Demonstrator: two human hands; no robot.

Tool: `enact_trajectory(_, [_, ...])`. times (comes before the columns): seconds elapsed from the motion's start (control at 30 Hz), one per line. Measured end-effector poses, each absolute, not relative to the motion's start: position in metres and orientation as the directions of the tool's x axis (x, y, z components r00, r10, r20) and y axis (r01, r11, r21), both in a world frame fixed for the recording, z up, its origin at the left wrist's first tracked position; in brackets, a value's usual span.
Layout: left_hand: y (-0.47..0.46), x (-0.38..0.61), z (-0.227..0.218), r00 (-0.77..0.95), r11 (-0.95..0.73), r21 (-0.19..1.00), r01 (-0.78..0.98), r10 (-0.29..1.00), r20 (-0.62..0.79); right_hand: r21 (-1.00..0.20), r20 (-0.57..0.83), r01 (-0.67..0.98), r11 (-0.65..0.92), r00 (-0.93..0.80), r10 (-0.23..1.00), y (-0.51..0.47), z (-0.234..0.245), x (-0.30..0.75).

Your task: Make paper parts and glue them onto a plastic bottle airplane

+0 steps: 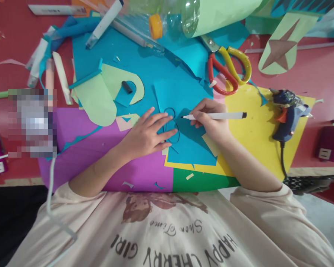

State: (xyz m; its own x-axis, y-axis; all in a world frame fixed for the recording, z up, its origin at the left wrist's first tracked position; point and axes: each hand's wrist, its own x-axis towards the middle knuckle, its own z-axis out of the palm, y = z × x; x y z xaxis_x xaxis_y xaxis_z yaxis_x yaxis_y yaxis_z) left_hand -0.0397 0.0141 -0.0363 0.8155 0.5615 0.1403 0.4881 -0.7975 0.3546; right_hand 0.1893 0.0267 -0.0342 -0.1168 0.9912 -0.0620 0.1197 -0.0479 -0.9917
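Observation:
My right hand (210,120) is closed round a white marker pen (219,116), its tip pointing left onto a piece of blue paper (192,146). A black curved outline (173,128) is drawn on that paper beside the tip. My left hand (147,133) lies flat with fingers spread, pressing the blue paper down just left of the drawn line. The blue piece rests on purple (94,155), yellow (253,129) and green (200,181) sheets.
Red-and-yellow scissors (228,70) lie behind my right hand. A blue glue gun (286,115) rests on the yellow sheet at right. A clear plastic bottle (169,18), another marker (104,24), a black pen cap (126,87) and light green cut-outs (100,96) lie at the back.

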Motion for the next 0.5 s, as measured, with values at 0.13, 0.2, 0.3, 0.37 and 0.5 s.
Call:
enact_trajectory(0.13, [0.0118,-0.0394,-0.0318,0.853,-0.859,0.338,0.384,0.47,0.225,-0.996,-0.048,0.073,-0.042,-0.077,0.996,0.0289,-0.0367,0.1918])
enact_trajectory(0.2, [0.0132,-0.0406,-0.0313,0.823,-0.836,0.345,0.427,0.517,0.236,-0.997,-0.047,0.072,-0.042,-0.071,0.996,0.0295,-0.0381,0.1926])
enact_trajectory(0.3, [0.0173,-0.042,-0.0339,0.786,-0.795,0.329,0.51,0.586,0.197,-0.995,-0.053,0.084,-0.047,-0.065,0.996,0.0295,-0.0397,0.1931])
enact_trajectory(0.37, [0.0192,-0.042,-0.0366,0.791,-0.797,0.305,0.521,0.585,0.178,-0.995,-0.057,0.086,-0.051,-0.07,0.996,0.0294,-0.0402,0.193])
enact_trajectory(0.5, [0.0185,-0.0408,-0.038,0.811,-0.82,0.267,0.506,0.558,0.175,-0.994,-0.064,0.09,-0.055,-0.094,0.994,0.0292,-0.0391,0.1921])
